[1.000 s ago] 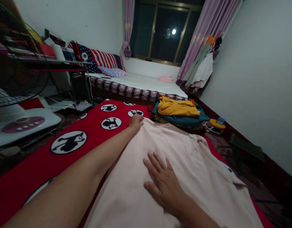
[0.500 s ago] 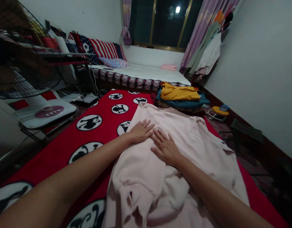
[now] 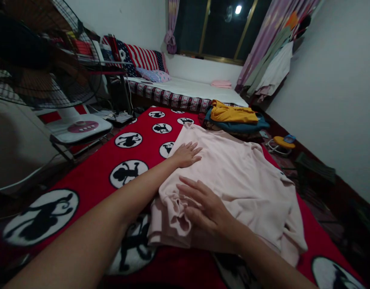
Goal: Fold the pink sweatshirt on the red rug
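Pink shirt (image 3: 242, 176), half folded on a red blanket (image 3: 91, 180).
Left hand (image 3: 187, 154) and right hand (image 3: 207, 206) lie flat, fingers spread, holding nothing; the bunched fold could slip loose if pressure eases.

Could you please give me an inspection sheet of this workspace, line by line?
Surface: red blanket with black-and-white round figures, spread flat.
Job's things: pale pink shirt lying on the blanket, near edge folded over and bunched.
Clutter: stack of folded clothes, yellow on top, beyond the shirt; small yellow object on the floor at right.
Grips: left hand flat and open on the shirt's far left part; right hand flat and open on the folded-over near edge.
Cables: a tangle by the power strip at left.
Surroundings: fan at left, bed under a dark window, clothes hanging at right.
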Available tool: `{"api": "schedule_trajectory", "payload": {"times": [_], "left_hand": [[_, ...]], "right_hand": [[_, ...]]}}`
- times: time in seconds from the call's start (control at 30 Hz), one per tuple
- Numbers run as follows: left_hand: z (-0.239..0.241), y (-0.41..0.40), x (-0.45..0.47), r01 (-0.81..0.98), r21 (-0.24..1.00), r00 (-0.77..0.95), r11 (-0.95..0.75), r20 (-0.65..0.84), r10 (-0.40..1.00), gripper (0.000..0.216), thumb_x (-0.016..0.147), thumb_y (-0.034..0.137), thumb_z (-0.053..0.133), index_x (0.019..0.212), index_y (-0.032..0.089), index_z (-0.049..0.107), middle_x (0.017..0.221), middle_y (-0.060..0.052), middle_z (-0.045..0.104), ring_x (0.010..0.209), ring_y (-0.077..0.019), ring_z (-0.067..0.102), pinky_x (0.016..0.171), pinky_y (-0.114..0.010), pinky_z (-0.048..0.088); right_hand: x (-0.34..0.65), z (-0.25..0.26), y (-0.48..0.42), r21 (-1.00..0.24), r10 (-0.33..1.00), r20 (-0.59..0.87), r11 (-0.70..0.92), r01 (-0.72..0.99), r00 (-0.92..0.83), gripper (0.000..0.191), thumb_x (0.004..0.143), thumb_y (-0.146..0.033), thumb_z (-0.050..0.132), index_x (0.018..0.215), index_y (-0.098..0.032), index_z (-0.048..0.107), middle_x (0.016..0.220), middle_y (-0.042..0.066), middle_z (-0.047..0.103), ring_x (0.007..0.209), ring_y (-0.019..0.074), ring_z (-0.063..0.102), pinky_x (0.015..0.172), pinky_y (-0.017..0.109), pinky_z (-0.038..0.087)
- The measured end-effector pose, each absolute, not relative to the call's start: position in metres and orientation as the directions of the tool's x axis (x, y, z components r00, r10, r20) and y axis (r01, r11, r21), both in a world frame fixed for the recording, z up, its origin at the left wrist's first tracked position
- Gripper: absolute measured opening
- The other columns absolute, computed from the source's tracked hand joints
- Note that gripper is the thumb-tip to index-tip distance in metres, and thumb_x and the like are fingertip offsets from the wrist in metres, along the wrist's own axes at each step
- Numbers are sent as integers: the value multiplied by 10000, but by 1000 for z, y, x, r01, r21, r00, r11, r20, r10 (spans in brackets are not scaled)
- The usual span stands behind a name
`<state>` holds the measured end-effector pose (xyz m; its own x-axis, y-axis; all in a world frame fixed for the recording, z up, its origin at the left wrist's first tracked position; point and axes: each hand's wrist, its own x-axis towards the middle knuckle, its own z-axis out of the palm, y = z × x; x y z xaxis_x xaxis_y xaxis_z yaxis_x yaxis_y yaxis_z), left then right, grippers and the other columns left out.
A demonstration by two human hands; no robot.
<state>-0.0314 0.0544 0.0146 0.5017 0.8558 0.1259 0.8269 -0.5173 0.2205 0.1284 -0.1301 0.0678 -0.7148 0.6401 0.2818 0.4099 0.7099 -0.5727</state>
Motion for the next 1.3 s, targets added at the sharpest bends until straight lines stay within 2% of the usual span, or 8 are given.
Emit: {"api": "schedule_trajectory", "payload": {"times": [0.2,0.43,0.53,0.67,0.87,0.97,1.13,1.3], "left_hand": [[22,57,-31,837,237,496,-493,50,867,599,937,521,324,1479,270,279,1580,-62,144,1452,-275,88,1146,-483,74],[24,52,-14,900,252,366,-355,1,930,575,930,465,351,1462,247,327,1572,-91,160,1438,-346,114,1107,-603,92],[19,43,-9,908,258,315,-329,97,944,546,944,436,317,1452,238,346,1570,-90,186,1437,-332,130,1119,-579,80],[13,44,-12,908,231,321,-350,153,935,539,935,456,337,1427,244,395,1549,-87,260,1419,-323,206,1119,-546,147],[8,52,-16,910,195,336,-367,174,926,538,933,481,332,1418,261,415,1537,-77,296,1408,-317,246,1112,-524,198],[8,52,-18,906,198,342,-375,181,922,533,933,482,337,1410,260,428,1531,-77,309,1405,-315,255,1114,-518,201],[9,50,-19,897,216,349,-385,189,918,528,933,463,352,1406,245,438,1521,-83,328,1405,-314,258,1118,-516,202],[8,50,-20,881,260,349,-395,204,915,518,927,456,377,1391,242,460,1515,-90,340,1405,-316,258,1123,-520,193]], "right_hand": [[126,69,-164,-493,502,-8,750,440,-865,398,964,-412,406,1351,-350,475,1523,-7,328,1419,255,227,1136,543,151],[146,69,-183,-604,641,124,655,455,-758,281,934,-307,501,1186,-273,621,1363,37,545,1287,209,457,1060,360,375],[184,68,-174,-614,806,305,574,542,-508,205,933,-257,488,1017,-226,673,1156,69,655,1049,166,621,891,273,491],[266,65,-156,-440,868,496,271,856,-20,252,902,-348,501,1054,-189,626,1098,104,622,976,218,622,827,344,501],[342,44,-166,-223,893,233,-337,915,385,438,835,-542,468,963,-161,640,1008,136,644,882,281,633,749,380,469],[347,34,-172,-286,902,81,-386,877,424,404,816,-564,462,797,-205,645,802,76,672,744,242,632,663,328,433],[347,27,-169,-465,933,81,-277,841,352,303,720,-480,508,611,-204,569,596,17,599,592,186,565,573,279,383],[372,38,-171,-776,862,-58,-356,520,503,282,612,-467,555,584,-187,578,548,4,584,533,172,553,496,257,413]]}}
